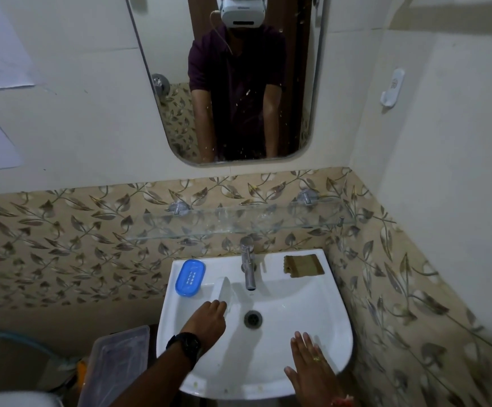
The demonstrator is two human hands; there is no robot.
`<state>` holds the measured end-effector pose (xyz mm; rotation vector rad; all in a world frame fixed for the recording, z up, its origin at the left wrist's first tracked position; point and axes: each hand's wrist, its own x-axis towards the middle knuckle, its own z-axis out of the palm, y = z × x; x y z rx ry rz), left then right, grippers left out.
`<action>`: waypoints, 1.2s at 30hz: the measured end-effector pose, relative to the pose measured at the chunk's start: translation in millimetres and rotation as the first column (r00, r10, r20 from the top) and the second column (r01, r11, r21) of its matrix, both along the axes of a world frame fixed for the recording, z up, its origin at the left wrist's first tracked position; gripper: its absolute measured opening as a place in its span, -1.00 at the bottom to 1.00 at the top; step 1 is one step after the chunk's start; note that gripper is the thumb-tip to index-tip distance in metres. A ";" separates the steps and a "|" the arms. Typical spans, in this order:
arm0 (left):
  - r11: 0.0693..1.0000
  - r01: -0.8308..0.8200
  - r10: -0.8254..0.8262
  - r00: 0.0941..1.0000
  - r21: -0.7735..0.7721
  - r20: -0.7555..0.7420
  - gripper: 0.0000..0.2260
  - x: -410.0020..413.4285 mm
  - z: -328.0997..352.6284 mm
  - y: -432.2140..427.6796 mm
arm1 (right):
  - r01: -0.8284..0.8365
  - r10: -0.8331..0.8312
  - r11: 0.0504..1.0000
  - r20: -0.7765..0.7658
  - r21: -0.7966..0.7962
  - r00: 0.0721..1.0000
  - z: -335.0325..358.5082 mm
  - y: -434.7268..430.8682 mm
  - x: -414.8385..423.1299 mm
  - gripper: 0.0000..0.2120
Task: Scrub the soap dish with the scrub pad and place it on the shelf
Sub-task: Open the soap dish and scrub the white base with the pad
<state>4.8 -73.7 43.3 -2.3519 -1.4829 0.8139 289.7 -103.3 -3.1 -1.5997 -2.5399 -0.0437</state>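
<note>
A white sink is seen from above, fixed to a wall with leaf-pattern tiles. The left hand is held inside the basin, and its fingers are closed on the lower end of a clear, whitish soap dish part, which stands tilted against the basin wall, left of the tap. A black watch is worn on the left wrist. The right hand is kept flat over the front right of the basin, fingers stretched open, holding nothing. The blue soap dish part is lying on the back left corner of the sink rim, apart from both hands. The brownish scrub pad is placed on the back right corner of the rim. The drain is between the two hands. A glass shelf is mounted on the wall above the tap, below the mirror.
</note>
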 end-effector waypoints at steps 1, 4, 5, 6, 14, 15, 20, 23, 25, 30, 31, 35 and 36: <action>1.000 -0.014 0.014 1.000 -0.003 -0.004 -0.79 1.5 0.9 0.5 | -0.022 0.022 0.999 0.002 0.025 1.000 -2.0 -0.1 0.9 -0.33; 0.998 -0.055 0.055 0.998 -0.007 -0.022 -0.81 4.9 6.2 1.3 | -0.068 0.068 0.997 -0.007 0.022 0.998 1.0 0.5 1.8 -0.36; 0.998 -0.063 0.063 0.998 0.000 -0.017 -0.82 5.5 6.3 2.5 | -0.065 0.065 0.998 -0.010 0.013 0.998 1.9 0.6 1.3 -0.36; 0.997 -0.078 0.078 0.997 0.005 0.012 -0.83 5.8 5.7 3.9 | -0.050 0.050 0.999 -0.004 -0.004 0.999 3.2 1.1 0.7 -0.36; 0.931 -0.361 0.335 0.798 -0.046 0.501 -0.63 -4.0 -16.0 -7.1 | 0.051 -0.016 0.944 0.111 -0.325 0.994 7.4 26.8 1.3 -0.36; 0.914 -0.404 0.357 0.747 -0.044 0.561 -0.64 -4.6 -20.6 -8.8 | 0.062 -0.020 0.943 0.128 -0.327 0.992 11.2 34.0 2.2 -0.43; 0.866 -0.499 0.290 0.479 -0.014 0.829 -0.69 -4.8 -30.0 -18.8 | 0.152 -0.110 0.952 0.167 -0.264 0.980 3.7 94.0 6.6 -0.24; 0.848 -0.528 0.311 0.416 -0.052 0.854 -0.63 -5.2 -35.5 -24.2 | 0.165 -0.109 0.947 0.211 -0.274 0.972 6.4 139.5 2.2 -0.23; 0.849 -0.529 0.270 0.414 -0.011 0.869 -0.64 -5.2 -39.0 -26.8 | 0.147 -0.090 0.949 0.206 -0.278 0.974 4.6 170.3 -3.1 -0.25; 0.861 -0.502 0.243 0.538 0.076 0.808 -0.41 -10.6 -51.3 -27.4 | 0.137 -0.099 0.930 0.125 -0.340 0.987 -7.7 227.9 -20.0 -0.22; 0.862 -0.501 0.255 0.561 0.079 0.788 -0.39 -12.7 -53.5 -27.0 | 0.135 -0.104 0.935 0.110 -0.329 0.989 -10.3 236.0 -22.6 -0.20; 0.843 -0.538 0.325 0.532 0.015 0.782 -0.42 -22.8 -58.6 -28.4 | 0.113 -0.071 0.949 0.149 -0.294 0.986 -18.6 256.1 -29.3 -0.20; 0.837 -0.548 0.325 0.491 -0.004 0.808 -0.47 -25.3 -58.8 -28.9 | 0.109 -0.071 0.947 0.134 -0.303 0.988 -20.1 258.6 -30.5 -0.24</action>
